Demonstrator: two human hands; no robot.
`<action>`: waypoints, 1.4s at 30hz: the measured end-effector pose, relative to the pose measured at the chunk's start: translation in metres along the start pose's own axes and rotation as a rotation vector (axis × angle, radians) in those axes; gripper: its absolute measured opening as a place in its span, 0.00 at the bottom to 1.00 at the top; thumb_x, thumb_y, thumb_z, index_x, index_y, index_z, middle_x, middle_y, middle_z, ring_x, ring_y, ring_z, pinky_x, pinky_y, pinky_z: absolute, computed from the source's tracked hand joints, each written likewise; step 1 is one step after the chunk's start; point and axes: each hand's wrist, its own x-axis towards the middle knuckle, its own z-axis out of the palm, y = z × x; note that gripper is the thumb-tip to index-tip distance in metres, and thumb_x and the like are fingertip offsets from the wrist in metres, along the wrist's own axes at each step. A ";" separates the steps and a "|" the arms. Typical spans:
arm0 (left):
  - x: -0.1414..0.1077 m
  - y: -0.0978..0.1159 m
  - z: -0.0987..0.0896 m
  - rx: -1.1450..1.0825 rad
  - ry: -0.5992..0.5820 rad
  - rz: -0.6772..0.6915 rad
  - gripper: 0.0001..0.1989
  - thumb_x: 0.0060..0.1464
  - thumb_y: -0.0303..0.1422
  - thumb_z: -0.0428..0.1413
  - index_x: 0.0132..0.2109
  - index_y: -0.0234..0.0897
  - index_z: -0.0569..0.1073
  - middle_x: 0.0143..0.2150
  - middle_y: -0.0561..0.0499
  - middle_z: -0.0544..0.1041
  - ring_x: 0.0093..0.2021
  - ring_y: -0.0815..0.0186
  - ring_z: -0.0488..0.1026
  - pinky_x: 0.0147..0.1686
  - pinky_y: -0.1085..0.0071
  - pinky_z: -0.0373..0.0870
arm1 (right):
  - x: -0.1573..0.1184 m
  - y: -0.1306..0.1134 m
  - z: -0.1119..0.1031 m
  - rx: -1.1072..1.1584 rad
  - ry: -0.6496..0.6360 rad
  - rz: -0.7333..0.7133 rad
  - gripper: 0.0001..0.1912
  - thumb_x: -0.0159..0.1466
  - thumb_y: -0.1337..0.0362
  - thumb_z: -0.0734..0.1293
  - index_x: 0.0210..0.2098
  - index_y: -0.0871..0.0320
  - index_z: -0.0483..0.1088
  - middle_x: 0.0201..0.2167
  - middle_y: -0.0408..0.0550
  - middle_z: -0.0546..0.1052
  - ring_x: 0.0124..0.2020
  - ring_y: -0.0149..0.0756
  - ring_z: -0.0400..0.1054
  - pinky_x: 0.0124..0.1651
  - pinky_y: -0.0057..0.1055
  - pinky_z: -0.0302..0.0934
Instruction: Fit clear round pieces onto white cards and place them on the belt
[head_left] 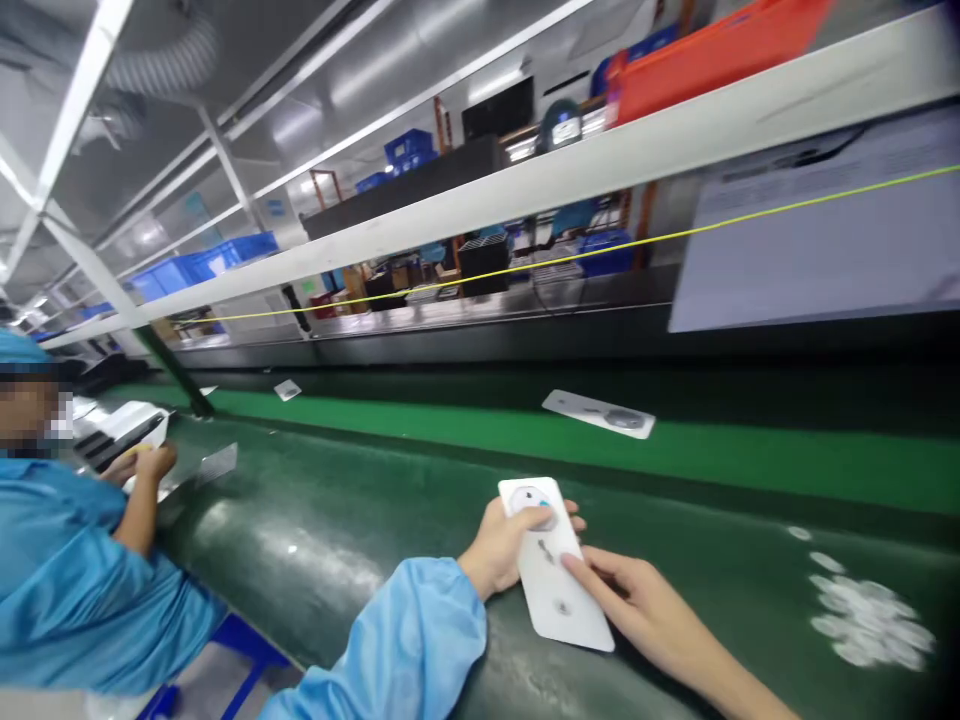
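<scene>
A long white panel [564, 585] with rounded corners, bearing a round grey disc near its top and small dark marks lower down, is held tilted above the green bench. My left hand [504, 545] is closed around its upper left side, thumb across the disc and fingertips showing past the far edge. On the right edge, my right hand [626, 595] has its thumb or index finger on the face, the other fingers beside or behind it. A pile of small round whitish discs [870, 615] lies on the bench to the right of my right hand.
Beyond the bench [337, 520], a similar white panel [600, 413] lies on the green belt [450, 430]. A smaller white piece [287, 390] lies farther left. At left, a co-worker in blue [60, 570] handles something. A paper sheet [817, 230] hangs at upper right.
</scene>
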 end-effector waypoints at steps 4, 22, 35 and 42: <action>-0.001 -0.002 0.007 -0.086 0.049 -0.059 0.24 0.28 0.40 0.63 0.35 0.28 0.75 0.41 0.32 0.78 0.40 0.48 0.79 0.36 0.62 0.75 | -0.002 0.019 -0.003 -0.023 -0.029 0.025 0.28 0.58 0.37 0.68 0.32 0.58 0.76 0.31 0.51 0.78 0.32 0.45 0.72 0.32 0.31 0.67; -0.017 -0.002 0.013 0.198 0.053 0.043 0.12 0.44 0.36 0.66 0.32 0.31 0.76 0.27 0.52 0.74 0.27 0.69 0.70 0.26 0.78 0.65 | -0.013 -0.001 -0.013 -0.507 0.497 -0.555 0.14 0.72 0.69 0.61 0.52 0.56 0.74 0.31 0.46 0.74 0.26 0.30 0.67 0.28 0.27 0.62; -0.018 -0.008 0.013 0.313 0.013 0.100 0.14 0.49 0.40 0.62 0.32 0.32 0.74 0.28 0.51 0.72 0.27 0.69 0.66 0.27 0.76 0.63 | -0.017 0.002 -0.013 -0.700 0.474 -0.512 0.13 0.74 0.66 0.61 0.52 0.56 0.76 0.41 0.50 0.77 0.31 0.29 0.71 0.30 0.25 0.65; -0.021 -0.006 0.010 0.337 0.008 0.120 0.16 0.51 0.41 0.55 0.35 0.31 0.79 0.32 0.47 0.77 0.33 0.62 0.71 0.32 0.72 0.67 | -0.016 0.006 -0.012 -0.495 0.470 -0.474 0.10 0.73 0.66 0.63 0.48 0.55 0.76 0.39 0.49 0.77 0.37 0.33 0.74 0.39 0.28 0.70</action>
